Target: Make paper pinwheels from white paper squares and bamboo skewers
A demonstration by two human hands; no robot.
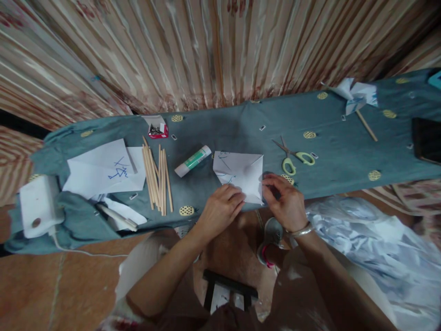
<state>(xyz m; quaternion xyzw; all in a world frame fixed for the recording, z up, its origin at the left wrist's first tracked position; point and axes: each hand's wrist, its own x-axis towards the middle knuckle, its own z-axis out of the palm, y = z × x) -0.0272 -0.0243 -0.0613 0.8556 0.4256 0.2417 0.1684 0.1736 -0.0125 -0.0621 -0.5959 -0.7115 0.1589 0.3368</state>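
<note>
A white sheet of paper (237, 168) with blue pen marks and crease lines lies at the table's front edge. My left hand (222, 209) is at its near edge, fingers bent together on the paper, the thumb partly hidden. At the right edge, my right hand (285, 202) pinches the paper between thumb and fingers; a silver bangle circles that wrist. Left of the sheet lies a white and green glue stick (193, 161). Green-handled scissors (292, 156) rest with blades open, just beyond my right hand.
Several wooden sticks (158, 179) lie beside marked papers (103, 168). A red box of pins (157, 128) stands behind. A white device (39, 207) with a cable sits far left. A paper pinwheel (360, 99) lies back right. A plastic bag of paper scraps (379, 243) stands right, below the table.
</note>
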